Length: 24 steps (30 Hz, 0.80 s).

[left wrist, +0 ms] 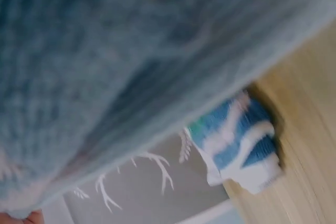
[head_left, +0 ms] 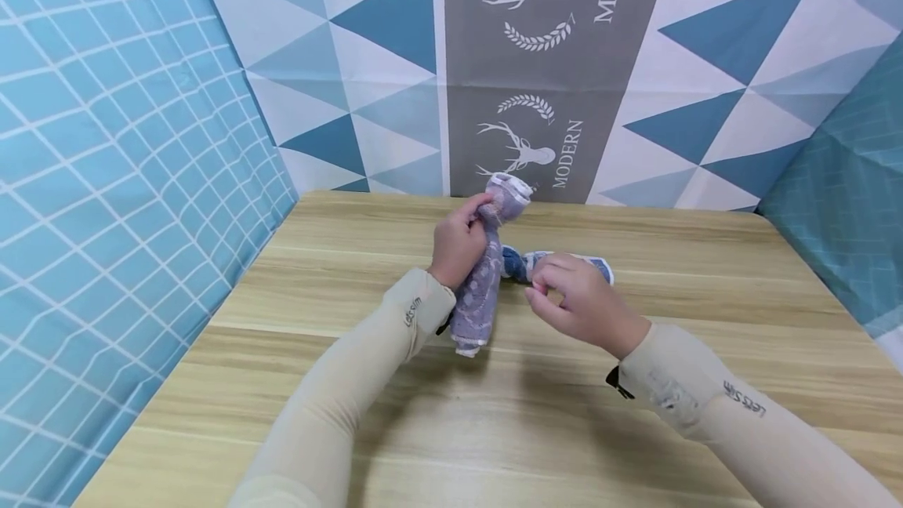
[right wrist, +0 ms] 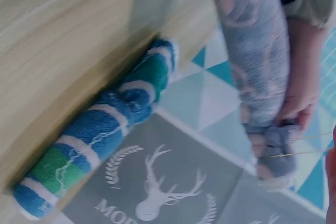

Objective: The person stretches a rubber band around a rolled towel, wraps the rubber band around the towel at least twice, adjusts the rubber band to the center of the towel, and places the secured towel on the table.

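My left hand (head_left: 460,244) grips a rolled purple-grey patterned towel (head_left: 476,300) around its narrowed upper part, and the roll hangs in the air over the table. Two thin yellowish strands of a rubber band (right wrist: 304,153) run from this neck of the towel toward my right hand (head_left: 580,298), whose fingers are curled with thumb and forefinger pinched. At the edge of the right wrist view only a sliver of that hand shows. Behind it a second rolled towel (right wrist: 107,129), striped blue, green and white, lies on the table, drawn in at one point.
The wood-grain table (head_left: 451,429) ends at a wall sheet (head_left: 395,77) with triangles and deer prints. A blue gridded curtain (head_left: 106,139) borders the left side, and a teal sheet (head_left: 839,179) hangs on the right.
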### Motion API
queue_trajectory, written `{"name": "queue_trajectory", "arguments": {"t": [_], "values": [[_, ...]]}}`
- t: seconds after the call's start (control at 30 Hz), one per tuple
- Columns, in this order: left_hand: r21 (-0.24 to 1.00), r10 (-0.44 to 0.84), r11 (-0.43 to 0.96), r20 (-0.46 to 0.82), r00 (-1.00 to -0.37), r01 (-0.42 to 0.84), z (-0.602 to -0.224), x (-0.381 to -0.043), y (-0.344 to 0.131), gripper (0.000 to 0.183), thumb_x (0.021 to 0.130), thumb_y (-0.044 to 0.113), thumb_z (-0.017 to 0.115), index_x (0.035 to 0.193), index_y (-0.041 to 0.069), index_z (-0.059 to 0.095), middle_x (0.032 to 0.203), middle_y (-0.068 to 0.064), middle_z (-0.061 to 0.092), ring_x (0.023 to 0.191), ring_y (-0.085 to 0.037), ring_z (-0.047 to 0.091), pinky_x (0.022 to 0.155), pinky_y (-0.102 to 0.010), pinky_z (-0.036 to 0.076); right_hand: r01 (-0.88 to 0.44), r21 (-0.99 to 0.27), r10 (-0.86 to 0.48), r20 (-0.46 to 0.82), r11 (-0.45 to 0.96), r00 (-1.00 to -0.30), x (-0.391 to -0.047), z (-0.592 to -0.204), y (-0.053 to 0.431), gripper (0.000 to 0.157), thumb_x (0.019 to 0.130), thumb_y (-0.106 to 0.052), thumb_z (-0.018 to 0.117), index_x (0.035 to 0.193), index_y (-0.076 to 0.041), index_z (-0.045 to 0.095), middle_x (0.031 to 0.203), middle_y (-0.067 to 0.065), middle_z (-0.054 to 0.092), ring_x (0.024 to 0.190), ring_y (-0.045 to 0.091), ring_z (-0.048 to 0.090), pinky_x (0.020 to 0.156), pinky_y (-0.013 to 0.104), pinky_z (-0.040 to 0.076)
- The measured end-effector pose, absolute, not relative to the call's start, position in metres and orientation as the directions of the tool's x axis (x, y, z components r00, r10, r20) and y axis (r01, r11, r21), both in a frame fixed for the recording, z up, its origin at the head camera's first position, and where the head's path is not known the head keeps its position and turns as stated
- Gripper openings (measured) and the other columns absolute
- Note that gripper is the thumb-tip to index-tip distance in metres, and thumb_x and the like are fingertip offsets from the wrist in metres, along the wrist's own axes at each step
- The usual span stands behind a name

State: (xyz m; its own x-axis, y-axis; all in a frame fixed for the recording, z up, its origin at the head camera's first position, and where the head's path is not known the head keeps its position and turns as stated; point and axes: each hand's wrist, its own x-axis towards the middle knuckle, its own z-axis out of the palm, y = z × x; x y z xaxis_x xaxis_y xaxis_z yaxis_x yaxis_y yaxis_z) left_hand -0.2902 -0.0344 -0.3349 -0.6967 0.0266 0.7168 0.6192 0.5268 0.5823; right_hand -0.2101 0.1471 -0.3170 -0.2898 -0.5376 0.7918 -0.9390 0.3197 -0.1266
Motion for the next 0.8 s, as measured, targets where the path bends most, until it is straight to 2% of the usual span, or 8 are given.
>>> {"name": "queue_trajectory", "arguments": {"t": [0.07,0.2,0.3,0.4,0.47,0.57,0.7,0.8], "values": [[0.586,0.004,0.537,0.718,-0.696,0.607,-0.335,-0.293,-0.039,0.040,0.077,-0.011,0.050,0.110,0.003,0.069,0.095,-0.018,0.070,0.075,-0.029,0.064,0.064,-0.040,0.050,-0.936,-0.097,-0.554,0.784,0.339,-0.282,-0.203,-0.315,0.147,0.027,0.095,-0.017,0.050,0.069,-0.009,0.050,0.068,-0.002,0.046,0.063,0.011,0.043,0.057,0.021,0.037],[0.584,0.001,0.544,0.718,-0.696,0.603,-0.334,-0.295,-0.045,0.039,0.078,-0.012,0.050,0.110,0.002,0.070,0.101,-0.016,0.070,0.084,-0.028,0.067,0.071,-0.040,0.052,-0.907,-0.096,-0.576,0.743,0.411,-0.340,-0.197,-0.316,0.153,0.045,0.102,-0.031,0.038,0.087,0.002,0.065,0.074,0.002,0.055,0.065,0.011,0.045,0.056,0.025,0.041],[0.544,0.045,0.553,0.737,-0.674,0.631,-0.335,-0.295,-0.044,0.039,0.079,-0.013,0.051,0.110,0.001,0.070,0.103,-0.016,0.070,0.091,-0.028,0.067,0.077,-0.038,0.053,-0.878,-0.119,-0.577,0.711,0.463,-0.401,-0.199,-0.320,0.158,0.029,0.098,-0.015,0.053,0.109,0.010,0.064,0.083,0.009,0.060,0.069,0.013,0.048,0.058,0.030,0.045],[0.482,0.106,0.562,0.764,-0.637,0.672,-0.334,-0.293,-0.040,0.039,0.079,-0.012,0.051,0.111,0.000,0.069,0.103,-0.016,0.070,0.094,-0.028,0.066,0.081,-0.036,0.052,-0.851,-0.114,-0.573,0.693,0.512,-0.437,-0.204,-0.323,0.160,0.039,0.082,0.006,0.061,0.121,0.011,0.058,0.085,0.013,0.057,0.068,0.017,0.045,0.058,0.032,0.042],[0.451,0.130,0.572,0.775,-0.618,0.685,-0.333,-0.291,-0.038,0.038,0.080,-0.012,0.052,0.111,0.001,0.069,0.103,-0.015,0.069,0.095,-0.027,0.066,0.082,-0.036,0.052,-0.828,-0.069,-0.561,0.704,0.556,-0.435,-0.207,-0.324,0.160,0.044,0.074,0.012,0.060,0.118,0.011,0.061,0.082,0.015,0.055,0.067,0.021,0.044,0.058,0.035,0.041],[0.390,0.169,0.608,0.787,-0.593,0.692,-0.335,-0.288,-0.037,0.038,0.079,-0.012,0.055,0.111,0.002,0.070,0.097,-0.015,0.070,0.087,-0.027,0.066,0.076,-0.037,0.053,-0.749,-0.023,-0.499,0.732,0.662,-0.464,-0.209,-0.324,0.160,0.034,0.074,0.013,0.056,0.106,0.013,0.065,0.075,0.017,0.051,0.062,0.025,0.045,0.054,0.036,0.042],[0.280,0.262,0.628,0.803,-0.536,0.726,-0.339,-0.284,-0.034,0.038,0.078,-0.010,0.058,0.111,0.004,0.070,0.087,-0.015,0.069,0.075,-0.026,0.064,0.068,-0.037,0.054,-0.549,-0.031,-0.386,0.677,0.835,-0.626,-0.210,-0.315,0.163,0.010,0.078,0.014,0.054,0.084,0.013,0.063,0.060,0.012,0.044,0.048,0.020,0.039,0.040,0.033,0.039],[0.235,0.298,0.619,0.813,-0.501,0.749,-0.340,-0.282,-0.031,0.037,0.079,-0.010,0.058,0.111,0.004,0.070,0.085,-0.014,0.068,0.074,-0.025,0.064,0.066,-0.036,0.054,-0.433,-0.011,-0.361,0.535,0.901,-0.764,-0.213,-0.305,0.167,0.015,0.078,0.014,0.055,0.065,0.006,0.055,0.052,0.008,0.041,0.045,0.017,0.037,0.037,0.034,0.039]]}}
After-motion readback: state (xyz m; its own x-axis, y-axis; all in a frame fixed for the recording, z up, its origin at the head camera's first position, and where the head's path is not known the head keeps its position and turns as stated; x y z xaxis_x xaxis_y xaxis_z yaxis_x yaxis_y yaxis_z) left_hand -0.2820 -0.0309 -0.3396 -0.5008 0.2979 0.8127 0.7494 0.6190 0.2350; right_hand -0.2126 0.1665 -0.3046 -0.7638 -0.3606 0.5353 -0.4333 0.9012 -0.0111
